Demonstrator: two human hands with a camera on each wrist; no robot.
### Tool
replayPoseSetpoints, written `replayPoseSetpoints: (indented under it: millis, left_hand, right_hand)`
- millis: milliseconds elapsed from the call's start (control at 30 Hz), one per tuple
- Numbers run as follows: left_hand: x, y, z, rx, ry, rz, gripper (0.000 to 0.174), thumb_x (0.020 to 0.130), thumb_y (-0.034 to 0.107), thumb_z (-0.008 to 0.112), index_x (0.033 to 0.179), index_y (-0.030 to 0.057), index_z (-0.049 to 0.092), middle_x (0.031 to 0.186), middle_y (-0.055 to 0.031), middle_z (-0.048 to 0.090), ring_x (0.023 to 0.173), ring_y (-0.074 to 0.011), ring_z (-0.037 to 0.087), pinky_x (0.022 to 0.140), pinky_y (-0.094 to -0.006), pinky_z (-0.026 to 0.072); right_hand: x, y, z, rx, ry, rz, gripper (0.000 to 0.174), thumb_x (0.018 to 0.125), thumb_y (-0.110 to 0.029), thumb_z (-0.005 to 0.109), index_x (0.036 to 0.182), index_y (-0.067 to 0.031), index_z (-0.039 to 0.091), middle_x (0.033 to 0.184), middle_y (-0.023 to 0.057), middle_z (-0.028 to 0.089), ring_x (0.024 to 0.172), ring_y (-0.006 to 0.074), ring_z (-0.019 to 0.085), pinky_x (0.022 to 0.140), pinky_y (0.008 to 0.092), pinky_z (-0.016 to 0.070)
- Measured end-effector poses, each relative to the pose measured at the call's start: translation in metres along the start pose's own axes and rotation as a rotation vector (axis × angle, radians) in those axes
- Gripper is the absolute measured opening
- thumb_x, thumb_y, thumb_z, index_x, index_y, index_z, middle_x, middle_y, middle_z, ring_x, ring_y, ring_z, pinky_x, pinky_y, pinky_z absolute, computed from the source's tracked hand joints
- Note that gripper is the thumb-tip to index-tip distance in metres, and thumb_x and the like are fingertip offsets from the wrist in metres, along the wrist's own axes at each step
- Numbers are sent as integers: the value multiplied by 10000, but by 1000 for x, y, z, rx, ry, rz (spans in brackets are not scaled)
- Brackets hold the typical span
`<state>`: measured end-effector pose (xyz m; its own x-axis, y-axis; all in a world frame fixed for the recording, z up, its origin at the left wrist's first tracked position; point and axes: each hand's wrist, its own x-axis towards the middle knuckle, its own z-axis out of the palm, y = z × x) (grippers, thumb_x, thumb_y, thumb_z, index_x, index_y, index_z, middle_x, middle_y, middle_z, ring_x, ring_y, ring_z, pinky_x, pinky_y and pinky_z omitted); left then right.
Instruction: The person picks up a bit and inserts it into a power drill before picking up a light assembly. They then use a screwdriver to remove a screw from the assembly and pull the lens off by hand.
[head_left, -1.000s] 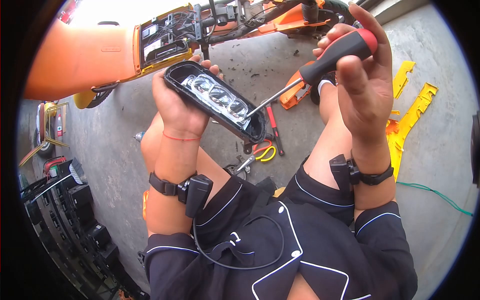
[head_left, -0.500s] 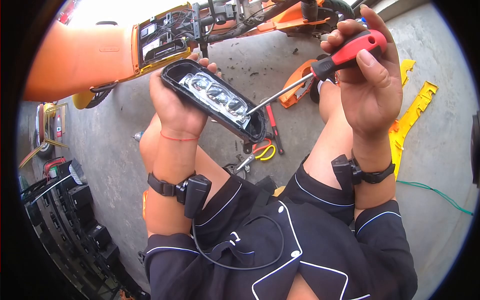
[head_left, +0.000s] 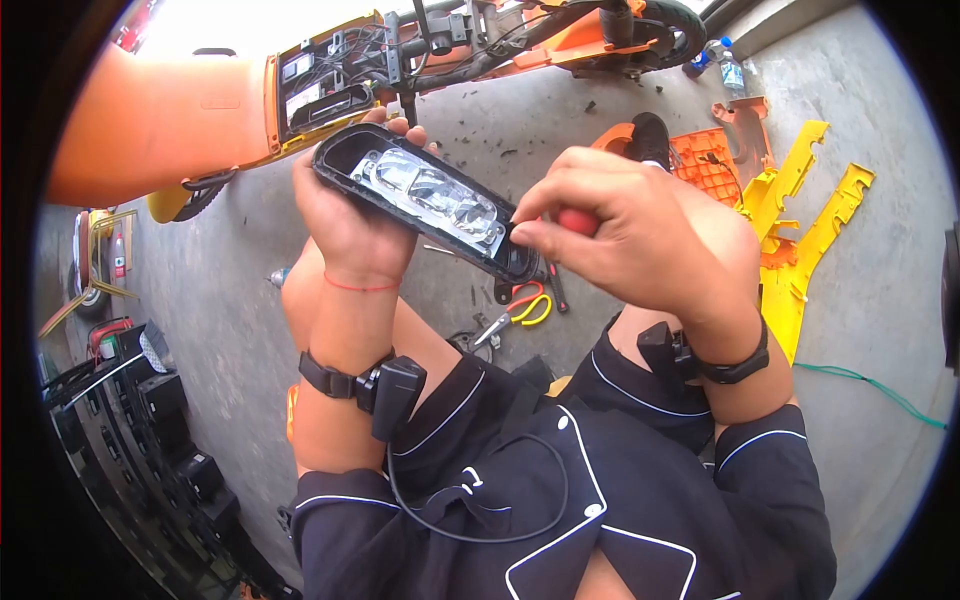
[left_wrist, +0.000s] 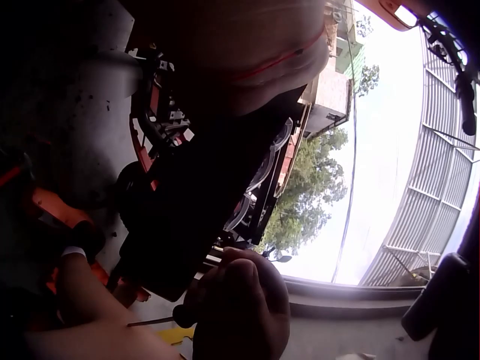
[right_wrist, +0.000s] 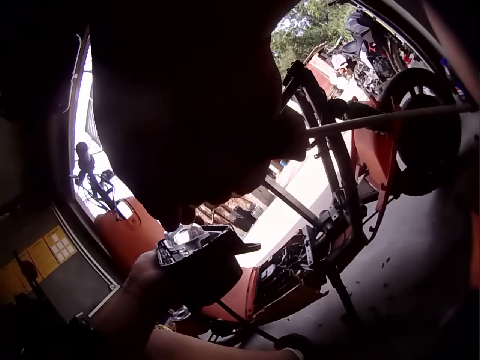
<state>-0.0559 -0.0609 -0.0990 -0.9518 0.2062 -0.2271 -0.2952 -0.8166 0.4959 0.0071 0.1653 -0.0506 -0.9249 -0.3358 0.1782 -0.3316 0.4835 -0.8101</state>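
Note:
The left hand point(head_left: 355, 225) grips a long black lamp housing point(head_left: 340, 150) from beneath, its fingertips showing past the far edge. Inside the housing lies a clear, silvery lens unit point(head_left: 430, 190). At the housing's right end is the right hand point(head_left: 625, 230), thumb and forefinger together beside the lens unit's corner; whether they pinch something small cannot be told. That hand also holds a screwdriver point(head_left: 578, 222), mostly hidden in the palm. In the left wrist view the screwdriver's shaft point(left_wrist: 154, 322) points away from the housing.
An orange vehicle body point(head_left: 180, 120) with exposed wiring stands beyond the hands. On the floor are scissors point(head_left: 520, 310) with red and yellow handles, yellow panels point(head_left: 815, 240), an orange grid-like part point(head_left: 705, 165) and a bottle point(head_left: 732, 72). Black parts point(head_left: 160, 410) lie at the left.
The right hand has come down and left to the housing, turning over. The screwdriver's tip has left the lens unit's corner. The left hand and housing have shifted slightly left.

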Motion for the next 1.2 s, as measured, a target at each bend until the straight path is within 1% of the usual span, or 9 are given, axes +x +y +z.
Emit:
replayPoseSetpoints:
  millis: [133, 267, 333, 467, 567, 633, 667, 733, 1200]
  left_hand:
    - [-2, -2, 2, -25, 12, 24, 538, 919, 357, 337, 1185, -46, 575, 1027, -148, 641, 961, -286, 611, 916, -449, 489]
    - [-4, -3, 2, -34, -17, 39, 548, 916, 360, 336, 1199, -46, 571, 1028, -148, 646, 968, -288, 614, 925, -451, 486]
    - [-5, -2, 2, -28, -43, 49, 550, 916, 358, 333, 1204, -45, 571, 1034, -151, 651, 978, -291, 615, 930, -451, 484]
    - [-5, -2, 3, -38, -61, 52, 548, 916, 357, 335, 1202, -45, 575, 1037, -157, 655, 981, -294, 618, 931, -453, 485]
    - [-5, 0, 4, -40, -65, 54, 549, 917, 360, 340, 1204, -46, 573, 1033, -161, 656, 975, -297, 621, 932, -456, 484]
    - [-4, 0, 6, -34, 21, 52, 587, 915, 448, 366, 1193, -18, 591, 1026, -168, 636, 968, -317, 615, 901, -478, 494]
    - [-4, 0, 7, -35, 21, 53, 587, 915, 448, 366, 1193, -18, 591, 1026, -168, 636, 968, -317, 615, 901, -478, 494]
    - [-5, 0, 9, -22, 11, 46, 590, 916, 451, 366, 1199, -16, 588, 1024, -169, 634, 964, -316, 616, 896, -471, 496]
    - [-3, -3, 11, -1, 36, 29, 555, 915, 433, 372, 1176, -1, 599, 993, -165, 631, 934, -316, 619, 858, -470, 508]
  right_hand:
    - [-2, -2, 19, -132, -37, 100, 119, 804, -198, 725, 826, -81, 721, 769, 79, 634, 711, 273, 645, 622, 386, 505]
    - [-2, -5, 24, -227, -28, 77, 135, 775, -165, 765, 857, -67, 721, 763, 76, 622, 673, 250, 614, 615, 345, 498]
    - [-1, -6, 26, -247, -33, 134, 140, 786, -211, 729, 812, -74, 726, 770, 77, 642, 736, 285, 653, 657, 399, 518]
    - [-3, 0, 34, -214, 26, 126, 125, 778, -193, 733, 807, -71, 725, 756, 80, 645, 726, 288, 652, 650, 399, 516]
    - [-3, 0, 36, -150, 68, 149, 111, 772, -171, 737, 796, -64, 723, 736, 90, 644, 695, 289, 647, 636, 395, 512]
    - [-3, 3, 37, -98, 103, 126, 100, 762, -145, 735, 784, -49, 720, 714, 98, 638, 663, 289, 640, 618, 390, 506]
    - [-3, 3, 36, -98, 103, 125, 100, 762, -145, 735, 784, -49, 720, 714, 98, 638, 663, 289, 640, 618, 390, 506]
    - [-3, 3, 35, -62, 83, 152, 112, 754, -87, 757, 839, -20, 729, 757, 112, 664, 656, 240, 654, 625, 321, 509]
    - [-6, 1, 35, -111, 112, 161, 111, 759, -88, 730, 834, -9, 705, 744, 103, 653, 657, 219, 651, 617, 305, 504]
